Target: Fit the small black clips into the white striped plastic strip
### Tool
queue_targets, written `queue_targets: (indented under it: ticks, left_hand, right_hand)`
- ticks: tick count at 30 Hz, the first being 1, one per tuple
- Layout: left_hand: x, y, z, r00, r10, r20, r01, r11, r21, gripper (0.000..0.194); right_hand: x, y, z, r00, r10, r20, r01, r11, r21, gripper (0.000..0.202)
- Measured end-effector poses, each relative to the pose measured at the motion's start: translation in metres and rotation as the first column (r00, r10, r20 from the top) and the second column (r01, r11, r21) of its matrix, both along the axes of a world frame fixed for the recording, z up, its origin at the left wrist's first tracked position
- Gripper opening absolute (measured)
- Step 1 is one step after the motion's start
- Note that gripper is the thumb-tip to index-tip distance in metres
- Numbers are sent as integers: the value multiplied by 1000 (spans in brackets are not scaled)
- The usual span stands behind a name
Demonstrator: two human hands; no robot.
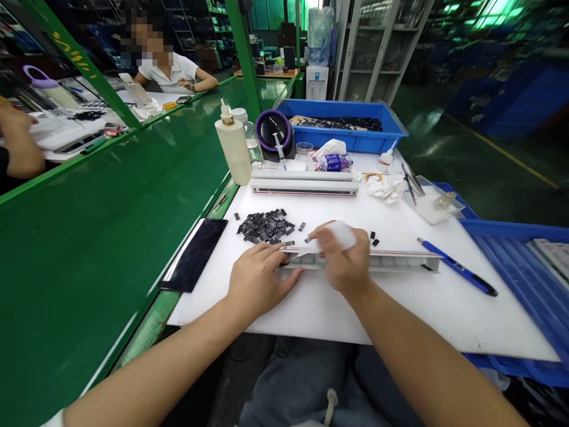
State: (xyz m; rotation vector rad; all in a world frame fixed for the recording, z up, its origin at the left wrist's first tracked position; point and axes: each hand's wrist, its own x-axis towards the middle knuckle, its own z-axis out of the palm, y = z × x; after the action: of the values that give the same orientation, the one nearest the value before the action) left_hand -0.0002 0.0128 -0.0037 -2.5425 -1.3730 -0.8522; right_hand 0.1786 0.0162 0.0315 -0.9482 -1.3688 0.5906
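A long pale strip (400,261) with a red line along its edge lies across the white work board. My left hand (260,281) grips the strip's left end, fingers over the far edge and thumb on the near side. Above the strip's middle, my right hand (344,258) is closed on a white tissue (343,234). Behind my left hand spreads a pile of small black pieces (264,226); a few more lie loose near my right hand. Further back rest more long strips (304,185).
A dark phone (194,255) lies at the left, beside the green belt (111,237). A blue pen (457,267) is at the right. Bottles (233,148), a tissue pack (331,161) and a blue bin (355,139) stand behind. A person (169,74) sits across the belt.
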Motion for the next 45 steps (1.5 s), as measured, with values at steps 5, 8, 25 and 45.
queue_targets:
  ticks: [5, 8, 25, 45]
  left_hand:
    - [-5, 4, -3, 999, -43, -13, 44, 996, 79, 25]
    - [-8, 8, -6, 998, -60, -25, 63, 987, 145, 25]
    - [-12, 13, -12, 997, -73, -37, 78, 982, 173, 24]
    - [-11, 15, -14, 996, -75, -57, 84, 977, 197, 28]
  right_hand:
    - [79, 8, 39, 912, 40, -408, -65, 997, -48, 36]
    - [139, 18, 55, 918, 80, -388, -159, 972, -175, 27]
    - [190, 75, -20, 854, -116, 508, 339, 863, -373, 20]
    - [276, 71, 7, 727, -593, 345, 671, 721, -175, 36]
